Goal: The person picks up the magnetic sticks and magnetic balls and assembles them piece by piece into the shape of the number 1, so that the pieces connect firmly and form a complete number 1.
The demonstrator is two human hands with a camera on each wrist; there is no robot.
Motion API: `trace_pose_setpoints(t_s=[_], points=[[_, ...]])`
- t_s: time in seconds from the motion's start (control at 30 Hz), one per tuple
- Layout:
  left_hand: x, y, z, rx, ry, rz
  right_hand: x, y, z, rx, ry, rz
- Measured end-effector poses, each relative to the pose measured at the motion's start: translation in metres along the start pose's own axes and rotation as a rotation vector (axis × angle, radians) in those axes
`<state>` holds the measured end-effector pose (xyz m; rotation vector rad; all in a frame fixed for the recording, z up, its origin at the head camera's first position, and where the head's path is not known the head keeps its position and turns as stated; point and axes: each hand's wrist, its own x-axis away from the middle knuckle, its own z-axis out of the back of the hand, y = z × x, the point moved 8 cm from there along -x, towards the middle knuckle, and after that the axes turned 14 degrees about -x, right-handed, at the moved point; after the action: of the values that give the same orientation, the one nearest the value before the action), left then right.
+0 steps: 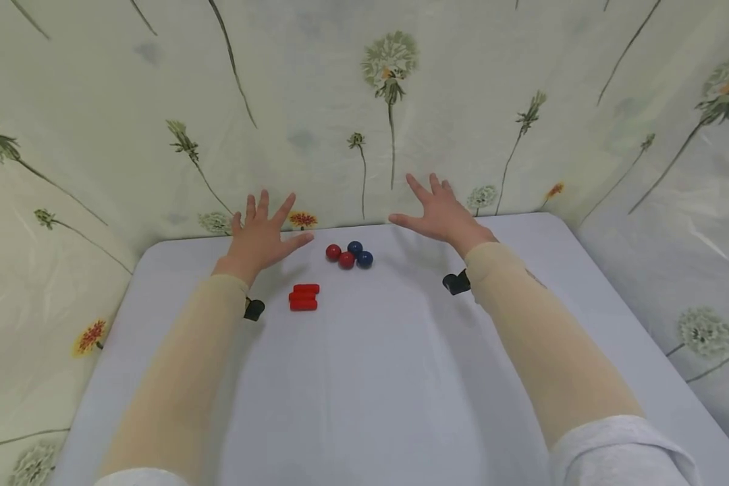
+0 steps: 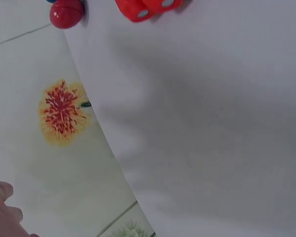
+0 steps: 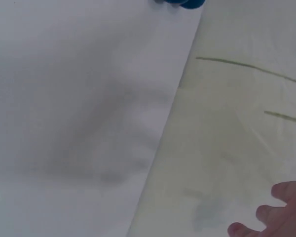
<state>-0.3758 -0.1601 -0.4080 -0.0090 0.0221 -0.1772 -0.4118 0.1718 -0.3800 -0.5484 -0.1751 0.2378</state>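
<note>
Right, nearest the camera, white cuffs [image 1: 622,452] are showing at the lower edge, and beige sleeves [image 1: 553,344] are stretching forward from them over the pale counter [image 1: 352,391]. A bit farther along, a small black device [image 1: 254,310] is jutting inward at the left wrist, and a second black device [image 1: 457,282] is poking in at the right one. Just past the left device, three red cylinders [image 1: 302,297] are lying side by side on the counter, left of centre, with the farthest sitting slightly offset to the right; the left wrist view is catching pale spots on two of their ends. Farther on, two red balls [image 1: 346,260] and two blue balls [image 1: 365,259] are bunching up close to the counter's far edge, reds on the left, blues on the right. And flanking that cluster, the left hand [image 1: 258,239] is hovering with its grip standing apart, fingers spreading, thumb pointing in near the red balls. Over on the other side, the right hand [image 1: 443,216] is hovering too, its grip also spreading apart, thumb angling inward, nearest the blue balls. At the very back, a pale sheet [image 1: 316,81] is rising, showing dandelions and orange-red blooms.
</note>
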Motion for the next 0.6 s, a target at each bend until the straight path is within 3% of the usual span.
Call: trace_pose_setpoints(t_s=[0.2,0.37,0.5,0.6], points=[[0.013,0.007,0.007,0.046,0.122,-0.032,0.01,-0.003,-0.002,-0.073,0.027,0.059],[0.033,0.008,0.014,0.172,0.211,-0.046,0.018,-0.007,-0.008,-0.118,0.063,0.133],[0.047,0.009,0.012,0.276,0.23,-0.068,0.025,-0.003,-0.018,-0.197,0.088,0.153],[0.056,0.009,0.006,0.314,0.211,-0.07,0.029,0.003,-0.027,-0.256,0.11,0.153]])
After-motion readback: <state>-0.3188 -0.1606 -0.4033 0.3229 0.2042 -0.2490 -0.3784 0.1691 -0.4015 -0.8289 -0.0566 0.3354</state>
